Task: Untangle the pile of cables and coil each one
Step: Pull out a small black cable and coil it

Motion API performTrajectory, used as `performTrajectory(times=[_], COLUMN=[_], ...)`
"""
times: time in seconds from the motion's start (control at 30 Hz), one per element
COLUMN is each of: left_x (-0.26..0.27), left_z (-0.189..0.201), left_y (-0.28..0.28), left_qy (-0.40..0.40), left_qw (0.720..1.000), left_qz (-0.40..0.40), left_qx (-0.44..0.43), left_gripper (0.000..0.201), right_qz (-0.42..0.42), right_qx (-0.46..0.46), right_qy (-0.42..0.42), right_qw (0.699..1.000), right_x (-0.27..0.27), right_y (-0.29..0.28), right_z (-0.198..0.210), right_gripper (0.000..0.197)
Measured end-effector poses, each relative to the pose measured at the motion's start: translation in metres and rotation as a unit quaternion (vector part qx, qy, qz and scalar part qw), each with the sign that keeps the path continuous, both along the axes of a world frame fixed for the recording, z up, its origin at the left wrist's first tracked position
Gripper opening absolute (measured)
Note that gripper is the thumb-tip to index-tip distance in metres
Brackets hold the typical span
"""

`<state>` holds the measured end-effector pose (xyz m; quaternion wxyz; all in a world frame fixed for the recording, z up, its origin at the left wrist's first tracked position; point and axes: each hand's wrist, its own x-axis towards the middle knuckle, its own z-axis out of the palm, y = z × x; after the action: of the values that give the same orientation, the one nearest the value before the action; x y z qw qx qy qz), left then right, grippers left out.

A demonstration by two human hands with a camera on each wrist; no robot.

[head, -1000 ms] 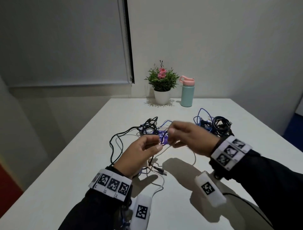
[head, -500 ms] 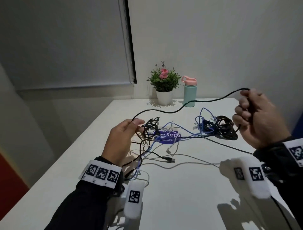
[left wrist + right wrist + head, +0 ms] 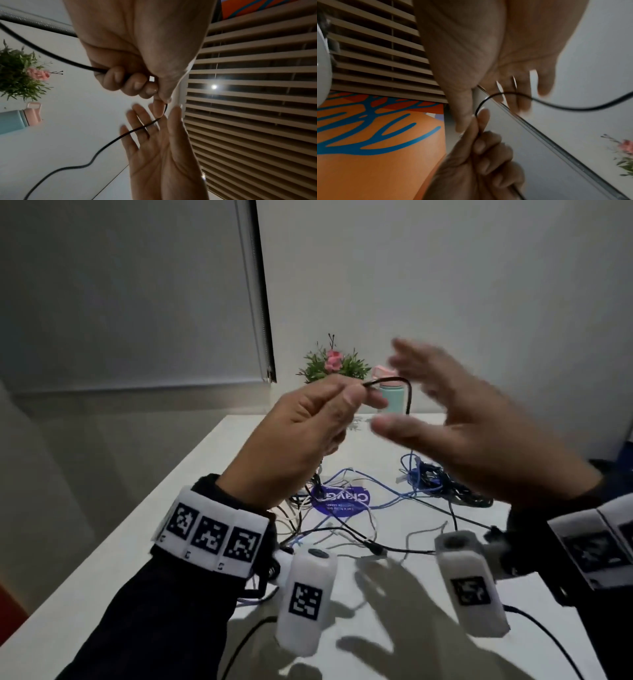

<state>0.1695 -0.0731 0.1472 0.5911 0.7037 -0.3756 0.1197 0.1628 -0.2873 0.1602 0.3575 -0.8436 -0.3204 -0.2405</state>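
Note:
My left hand point(image 3: 310, 426) is raised above the table and pinches a thin black cable point(image 3: 399, 385) between thumb and forefinger; the other fingers curl round the same cable point(image 3: 56, 58). The cable arcs over to my right hand point(image 3: 455, 422), which is blurred, with fingers spread and straight point(image 3: 152, 136). The black cable point(image 3: 556, 105) runs across those spread fingers without being gripped. Below, a tangle of blue, white and black cables point(image 3: 346, 508) lies on the white table point(image 3: 191, 508), with a denser black and blue bundle point(image 3: 442, 481) to the right.
A potted plant with pink flowers point(image 3: 334, 366) and a teal bottle with a pink lid point(image 3: 388, 392) stand at the table's far edge. A blue round sticker point(image 3: 340, 501) lies under the cables. A window blind covers the wall at left.
Both hands have risen and come together; the right hand, which gripped the black cable far out to the right, has let go and now has its fingers spread beside the left hand.

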Motion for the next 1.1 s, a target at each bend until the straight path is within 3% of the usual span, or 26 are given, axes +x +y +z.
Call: performTrajectory(times=[0.07, 0.1, 0.17, 0.27, 0.33, 0.43, 0.5, 0.57, 0.63, 0.7, 0.73, 0.83, 0.87, 0.93, 1.0, 1.1], left_x=[0.001, 0.004, 0.014, 0.03, 0.038, 0.04, 0.037, 0.032, 0.024, 0.014, 0.01, 0.001, 0.001, 0.005, 0.01, 0.017], left_z=[0.0, 0.0, -0.005, -0.023, -0.032, -0.031, -0.023, -0.016, -0.015, -0.019, -0.022, -0.023, -0.022, -0.02, -0.02, -0.026], left_y=[-0.001, 0.004, 0.019, 0.037, 0.041, 0.046, 0.053, 0.053, 0.045, 0.031, 0.023, 0.012, 0.012, 0.017, 0.025, 0.034], left_qy=[-0.017, -0.016, 0.003, 0.076, 0.151, 0.256, 0.263, 0.254, 0.196, 0.098, 0.068, 0.052, 0.058, 0.083, 0.135, 0.211], left_qw=[1.0, 1.0, 0.999, 0.992, 0.982, 0.953, 0.946, 0.951, 0.978, 0.985, 0.979, 0.981, 0.984, 0.989, 0.989, 0.976], left_qz=[-0.004, 0.001, 0.032, 0.092, 0.113, 0.026, -0.038, -0.037, 0.028, 0.084, 0.071, -0.017, -0.028, -0.015, -0.007, -0.035], left_qx=[-0.017, -0.022, -0.008, 0.038, -0.013, -0.159, -0.187, -0.173, -0.067, 0.117, 0.178, 0.188, 0.168, 0.118, 0.063, 0.047], left_gripper=[0.02, 0.015, 0.009, 0.02, 0.031, 0.03, 0.028, 0.029, 0.033, 0.036, 0.035, 0.034, 0.034, 0.034, 0.031, 0.029], right_qz=[0.049, 0.038, 0.002, 0.064, 0.014, -0.079, -0.157, -0.274, -0.339, -0.259, -0.191, -0.054, -0.03, 0.002, -0.034, -0.121], right_qx=[-0.01, 0.023, 0.161, 0.443, 0.491, 0.461, 0.38, 0.156, -0.067, -0.112, -0.114, -0.171, -0.178, -0.101, 0.042, 0.248], right_qy=[0.033, 0.001, -0.032, 0.038, 0.04, 0.047, 0.089, 0.133, 0.118, 0.027, -0.011, 0.004, 0.017, -0.005, -0.078, -0.093], right_qw=[0.998, 0.999, 0.986, 0.894, 0.87, 0.883, 0.907, 0.94, 0.931, 0.959, 0.975, 0.984, 0.983, 0.995, 0.995, 0.957], right_x=[-0.008, -0.007, 0.0, 0.009, 0.024, 0.042, 0.051, 0.05, 0.038, 0.013, -0.001, -0.021, -0.021, -0.014, -0.002, 0.015], right_y=[0.019, 0.023, 0.018, -0.012, -0.031, -0.044, -0.051, -0.059, -0.057, -0.037, -0.022, 0.012, 0.017, 0.017, 0.003, -0.025], right_z=[0.005, 0.007, 0.01, 0.016, 0.013, -0.002, -0.013, -0.016, -0.01, -0.004, -0.001, -0.008, -0.012, -0.011, -0.006, -0.005], right_gripper=[0.031, 0.014, 0.025, 0.031, 0.031, 0.029, 0.028, 0.021, 0.046, 0.072, 0.077, 0.064, 0.05, 0.025, 0.024, 0.028])
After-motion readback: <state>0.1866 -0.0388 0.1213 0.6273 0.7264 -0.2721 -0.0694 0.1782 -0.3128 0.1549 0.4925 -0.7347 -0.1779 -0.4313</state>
